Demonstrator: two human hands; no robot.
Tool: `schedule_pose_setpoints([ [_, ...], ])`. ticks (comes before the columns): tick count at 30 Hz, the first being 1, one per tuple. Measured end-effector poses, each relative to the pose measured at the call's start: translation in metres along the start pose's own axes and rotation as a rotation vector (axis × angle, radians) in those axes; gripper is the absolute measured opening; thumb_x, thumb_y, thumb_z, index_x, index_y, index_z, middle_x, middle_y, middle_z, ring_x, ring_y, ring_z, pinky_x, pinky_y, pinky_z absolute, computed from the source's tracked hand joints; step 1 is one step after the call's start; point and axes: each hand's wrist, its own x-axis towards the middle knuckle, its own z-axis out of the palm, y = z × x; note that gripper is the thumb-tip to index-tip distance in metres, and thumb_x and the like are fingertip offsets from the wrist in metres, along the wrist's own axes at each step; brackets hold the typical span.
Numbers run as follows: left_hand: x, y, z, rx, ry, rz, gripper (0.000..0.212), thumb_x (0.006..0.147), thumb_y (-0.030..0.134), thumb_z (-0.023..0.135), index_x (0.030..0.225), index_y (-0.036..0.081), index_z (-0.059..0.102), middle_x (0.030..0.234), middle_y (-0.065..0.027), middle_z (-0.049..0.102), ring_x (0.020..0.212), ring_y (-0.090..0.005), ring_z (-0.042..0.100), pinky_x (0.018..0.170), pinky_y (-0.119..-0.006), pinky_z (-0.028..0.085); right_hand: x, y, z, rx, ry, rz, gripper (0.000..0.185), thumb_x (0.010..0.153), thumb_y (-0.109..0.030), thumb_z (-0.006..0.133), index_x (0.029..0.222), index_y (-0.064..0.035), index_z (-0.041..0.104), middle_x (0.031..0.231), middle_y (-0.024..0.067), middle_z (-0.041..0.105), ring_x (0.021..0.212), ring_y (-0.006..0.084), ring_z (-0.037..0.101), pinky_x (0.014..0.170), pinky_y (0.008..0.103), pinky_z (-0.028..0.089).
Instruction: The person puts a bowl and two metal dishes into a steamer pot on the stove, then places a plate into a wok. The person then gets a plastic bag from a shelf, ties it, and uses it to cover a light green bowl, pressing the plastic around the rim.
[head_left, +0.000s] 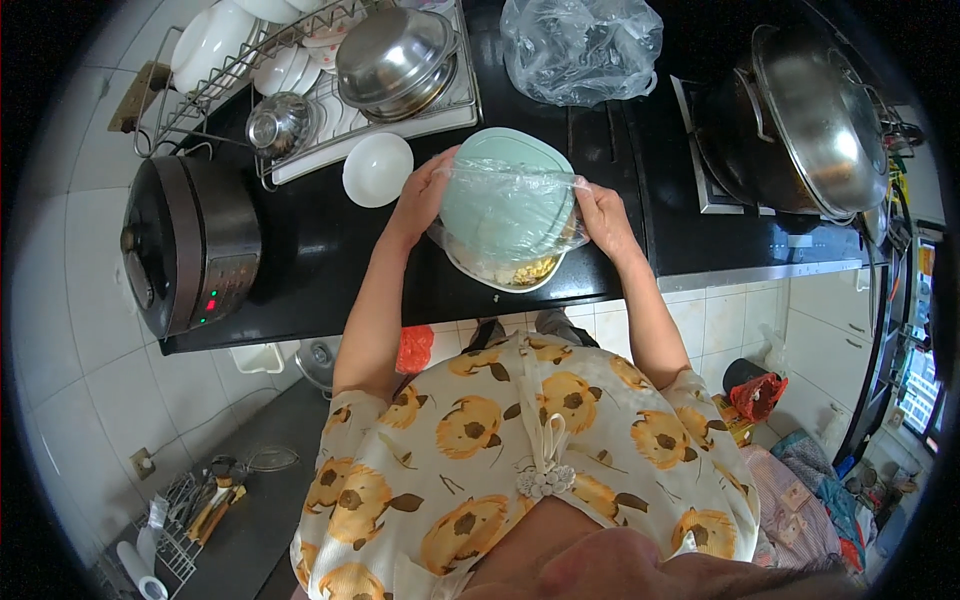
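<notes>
Both hands are at a light container (539, 286) near the counter's front edge, with yellow and pale food (525, 271) showing inside. A sheet of clear plastic wrap (517, 180) stretches between the hands. My left hand (427, 191) holds its left end and my right hand (602, 214) pinches its right end. Behind and partly under the film is a mint-green lid (504, 142), tilted over the far part of the container; whether it rests on the rim cannot be told. A white bowl (378, 170) stands just left of my left hand.
A multicooker (225, 240) with lit indicators stands left. Behind are a dish rack (435, 135) with bowls, a lidded steel pot (397, 60) and a crumpled clear plastic bag (581, 49). A large steel pot (817, 127) sits on the stove at right.
</notes>
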Motion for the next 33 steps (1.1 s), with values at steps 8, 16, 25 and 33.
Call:
schedule_pose_setpoints([
  [8, -0.019, -0.005, 0.011, 0.130, 0.135, -0.016, 0.034, 0.092, 0.015, 0.045, 0.121, 0.002, 0.056, 0.112, -0.0107, 0.063, 0.098, -0.0144, 0.058, 0.086, -0.027, 0.044, -0.011, -0.012, 0.006, -0.084, 0.185, -0.121, 0.027, 0.087, -0.023, 0.056, 0.105, -0.0047, 0.062, 0.073, 0.0206, 0.061, 0.064, 0.0312, 0.061, 0.062, 0.0382, 0.047],
  [16, -0.061, -0.032, 0.011, 0.316, 0.182, 0.052, 0.027, 0.088, 0.011, 0.052, 0.111, 0.002, 0.061, 0.105, -0.0132, 0.064, 0.097, -0.0182, 0.060, 0.083, -0.027, 0.046, -0.046, -0.015, 0.010, -0.246, 0.183, -0.299, 0.031, 0.083, -0.008, 0.057, 0.114, -0.0023, 0.059, 0.097, 0.0234, 0.062, 0.085, 0.0375, 0.062, 0.075, 0.0377, 0.050],
  [25, -0.035, -0.011, 0.014, 0.367, 0.218, 0.160, 0.041, 0.085, 0.017, 0.059, 0.124, 0.009, 0.053, 0.112, -0.0143, 0.062, 0.098, -0.0233, 0.061, 0.084, -0.029, 0.046, -0.027, 0.000, 0.015, -0.058, 0.316, -0.165, 0.022, 0.085, -0.012, 0.058, 0.103, -0.0001, 0.062, 0.093, 0.0204, 0.064, 0.084, 0.0358, 0.063, 0.071, 0.0371, 0.050],
  [33, -0.032, -0.001, 0.004, 0.480, 0.189, 0.115, 0.025, 0.084, 0.013, 0.059, 0.107, 0.006, 0.064, 0.099, -0.0124, 0.066, 0.084, -0.0223, 0.064, 0.074, -0.029, 0.050, -0.032, -0.011, 0.000, -0.319, 0.192, -0.289, 0.027, 0.081, -0.012, 0.063, 0.106, -0.0037, 0.063, 0.095, 0.0137, 0.062, 0.080, 0.0328, 0.062, 0.070, 0.0360, 0.051],
])
